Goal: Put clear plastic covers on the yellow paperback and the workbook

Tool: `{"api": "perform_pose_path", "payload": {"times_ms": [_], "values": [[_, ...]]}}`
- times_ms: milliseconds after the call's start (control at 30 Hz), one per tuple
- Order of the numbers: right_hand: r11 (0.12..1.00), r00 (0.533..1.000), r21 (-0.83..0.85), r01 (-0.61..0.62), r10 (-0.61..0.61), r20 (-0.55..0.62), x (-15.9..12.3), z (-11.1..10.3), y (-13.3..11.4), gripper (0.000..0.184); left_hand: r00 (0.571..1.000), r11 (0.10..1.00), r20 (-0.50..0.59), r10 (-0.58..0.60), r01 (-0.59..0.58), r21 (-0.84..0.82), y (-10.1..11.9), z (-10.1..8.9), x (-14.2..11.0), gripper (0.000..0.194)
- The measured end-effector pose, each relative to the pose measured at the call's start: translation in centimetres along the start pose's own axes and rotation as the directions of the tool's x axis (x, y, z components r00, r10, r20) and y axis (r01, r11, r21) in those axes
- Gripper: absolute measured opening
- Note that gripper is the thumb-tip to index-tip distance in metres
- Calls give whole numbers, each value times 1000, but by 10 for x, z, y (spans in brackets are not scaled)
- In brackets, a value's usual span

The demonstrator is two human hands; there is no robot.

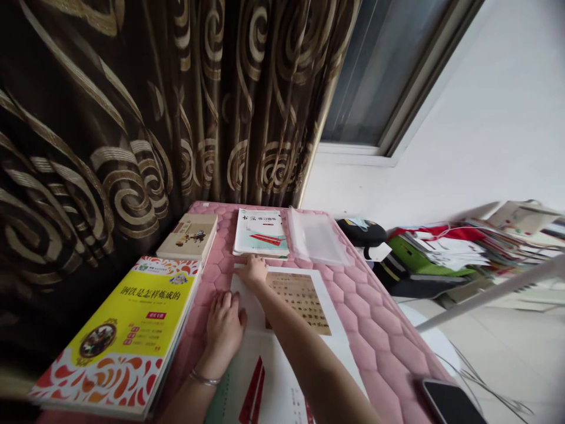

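Note:
An unfolded book cover lies on the pink padded surface, with a panel of old handwriting and a red design printed on it. My right hand reaches over to its far left corner, fingers drawn together at the edge. By the cover's left edge, my left hand rests with its fingers loosely bent and the thumb toward the sheet; a bracelet circles that wrist. Just beyond my right hand sits a white calligraphy workbook. Beside it is a clear plastic sleeve.
A thick yellow book lies at the left, with a tan book behind it. At the near right edge is a phone. Patterned curtains hang behind; piled papers and books stand beyond the right edge.

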State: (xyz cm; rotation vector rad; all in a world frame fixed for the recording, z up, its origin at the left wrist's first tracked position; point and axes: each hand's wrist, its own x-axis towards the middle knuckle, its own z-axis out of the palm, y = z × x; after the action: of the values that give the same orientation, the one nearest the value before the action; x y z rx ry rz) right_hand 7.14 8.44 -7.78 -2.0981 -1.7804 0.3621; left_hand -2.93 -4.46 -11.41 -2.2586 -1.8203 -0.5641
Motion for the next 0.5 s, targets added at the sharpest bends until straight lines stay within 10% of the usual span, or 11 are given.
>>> {"api": "perform_pose_path", "payload": {"times_ms": [500], "values": [[999,998,-18,41,-40,38,-20,2,-1,65,1000,1000,4,-6,6,-12,0,-4,1,36]]}}
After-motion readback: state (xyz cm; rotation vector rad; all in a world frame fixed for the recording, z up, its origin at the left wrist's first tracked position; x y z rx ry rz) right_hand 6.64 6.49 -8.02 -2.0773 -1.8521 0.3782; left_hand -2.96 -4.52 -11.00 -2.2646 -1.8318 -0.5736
